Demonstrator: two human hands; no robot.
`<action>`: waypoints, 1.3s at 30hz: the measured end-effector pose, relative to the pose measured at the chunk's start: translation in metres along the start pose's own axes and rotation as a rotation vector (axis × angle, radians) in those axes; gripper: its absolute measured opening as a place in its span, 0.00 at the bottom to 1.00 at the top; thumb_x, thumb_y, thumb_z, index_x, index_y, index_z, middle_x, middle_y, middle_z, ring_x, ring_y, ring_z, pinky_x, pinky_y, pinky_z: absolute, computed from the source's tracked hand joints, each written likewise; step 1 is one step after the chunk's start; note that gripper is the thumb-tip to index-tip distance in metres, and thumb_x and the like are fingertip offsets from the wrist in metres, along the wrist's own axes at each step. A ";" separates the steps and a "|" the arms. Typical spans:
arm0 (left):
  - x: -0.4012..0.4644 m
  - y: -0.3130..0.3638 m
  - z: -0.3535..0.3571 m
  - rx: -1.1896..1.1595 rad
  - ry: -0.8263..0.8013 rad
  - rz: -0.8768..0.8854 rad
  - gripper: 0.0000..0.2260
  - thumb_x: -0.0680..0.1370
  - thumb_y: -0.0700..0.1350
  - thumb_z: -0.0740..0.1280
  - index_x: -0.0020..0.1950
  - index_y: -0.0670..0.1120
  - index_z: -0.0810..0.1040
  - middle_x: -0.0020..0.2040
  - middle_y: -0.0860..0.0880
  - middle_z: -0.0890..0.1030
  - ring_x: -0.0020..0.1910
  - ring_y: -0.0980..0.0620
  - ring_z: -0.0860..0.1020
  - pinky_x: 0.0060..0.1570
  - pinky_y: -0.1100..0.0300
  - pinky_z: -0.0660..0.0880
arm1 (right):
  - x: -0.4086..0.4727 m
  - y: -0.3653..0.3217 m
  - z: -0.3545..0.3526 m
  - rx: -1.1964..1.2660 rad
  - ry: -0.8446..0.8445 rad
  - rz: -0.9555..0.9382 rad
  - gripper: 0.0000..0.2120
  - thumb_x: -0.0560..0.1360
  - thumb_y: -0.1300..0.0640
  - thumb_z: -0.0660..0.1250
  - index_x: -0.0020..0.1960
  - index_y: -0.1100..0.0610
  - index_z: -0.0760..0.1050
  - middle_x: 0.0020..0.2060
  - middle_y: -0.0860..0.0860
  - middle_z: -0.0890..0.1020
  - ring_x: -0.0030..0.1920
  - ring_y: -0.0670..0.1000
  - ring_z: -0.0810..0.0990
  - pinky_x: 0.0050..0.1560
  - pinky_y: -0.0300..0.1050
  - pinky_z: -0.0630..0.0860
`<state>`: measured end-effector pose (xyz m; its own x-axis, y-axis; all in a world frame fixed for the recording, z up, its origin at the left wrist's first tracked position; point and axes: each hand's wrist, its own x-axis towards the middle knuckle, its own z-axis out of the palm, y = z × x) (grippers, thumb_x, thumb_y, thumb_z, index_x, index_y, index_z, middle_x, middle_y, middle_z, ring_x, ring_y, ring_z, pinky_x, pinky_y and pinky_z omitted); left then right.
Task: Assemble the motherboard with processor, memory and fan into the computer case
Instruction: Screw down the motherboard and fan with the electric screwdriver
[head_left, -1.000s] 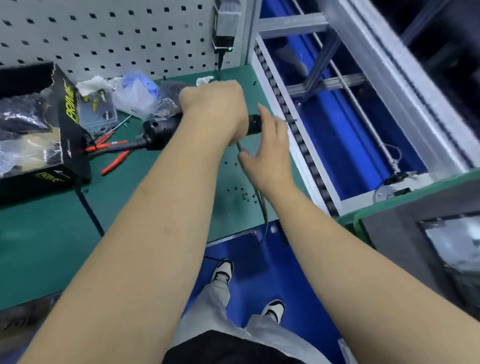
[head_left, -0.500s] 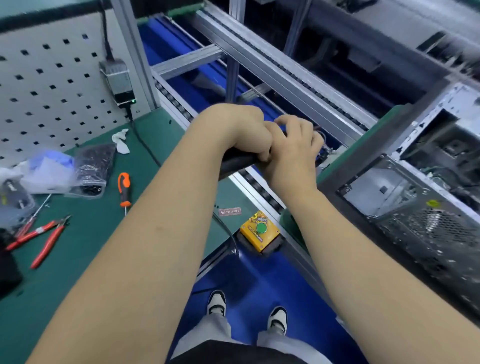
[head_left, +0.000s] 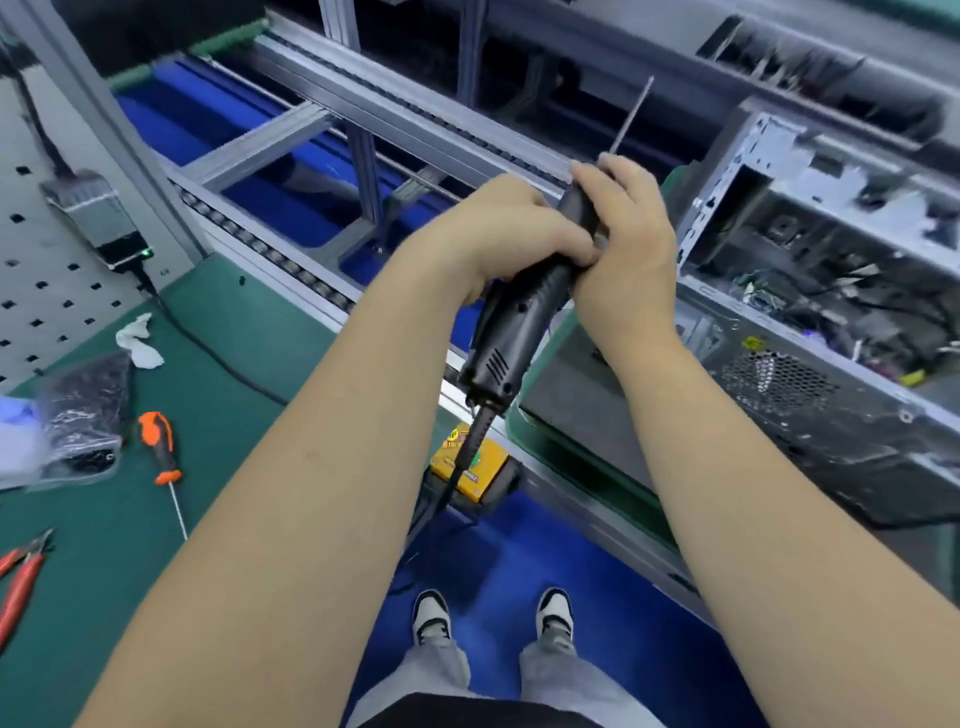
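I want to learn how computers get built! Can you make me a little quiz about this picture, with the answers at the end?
1. True or false: both hands hold the black electric screwdriver.
2. Which way does the screwdriver's metal bit point: A) down at the floor, B) up and away from the person, C) at the pegboard?
3. Fill in: the orange-handled screwdriver lies on the green ____.

Key
1. True: the left hand and the right hand both grip its body.
2. B: it points up, and the computer case stands to the right.
3. Mat, near the red pliers.
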<state>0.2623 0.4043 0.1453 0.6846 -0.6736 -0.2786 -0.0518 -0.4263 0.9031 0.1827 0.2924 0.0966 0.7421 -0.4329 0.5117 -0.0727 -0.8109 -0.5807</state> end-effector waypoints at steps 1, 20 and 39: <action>0.002 0.001 0.004 -0.048 -0.005 0.013 0.09 0.66 0.45 0.77 0.39 0.44 0.79 0.30 0.48 0.81 0.26 0.53 0.79 0.26 0.64 0.74 | 0.002 0.001 -0.005 0.028 0.003 0.032 0.29 0.73 0.77 0.60 0.71 0.61 0.75 0.71 0.59 0.73 0.72 0.55 0.71 0.63 0.19 0.55; 0.043 0.095 0.179 -0.406 -0.442 0.005 0.06 0.79 0.48 0.68 0.52 0.47 0.77 0.41 0.47 0.79 0.26 0.51 0.77 0.36 0.51 0.80 | 0.023 0.091 -0.174 0.145 0.182 0.507 0.15 0.82 0.61 0.61 0.62 0.54 0.82 0.59 0.50 0.84 0.63 0.49 0.80 0.69 0.49 0.74; 0.096 0.161 0.354 -0.614 -0.342 -0.267 0.16 0.75 0.45 0.71 0.60 0.42 0.73 0.40 0.43 0.79 0.31 0.46 0.81 0.30 0.56 0.78 | -0.049 0.199 -0.303 1.043 -0.148 0.807 0.28 0.77 0.36 0.63 0.35 0.59 0.81 0.32 0.58 0.81 0.26 0.53 0.76 0.23 0.39 0.70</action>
<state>0.0621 0.0572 0.1484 0.3473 -0.7873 -0.5095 0.5680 -0.2557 0.7823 -0.0699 0.0329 0.1477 0.8026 -0.5465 -0.2390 -0.0317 0.3609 -0.9320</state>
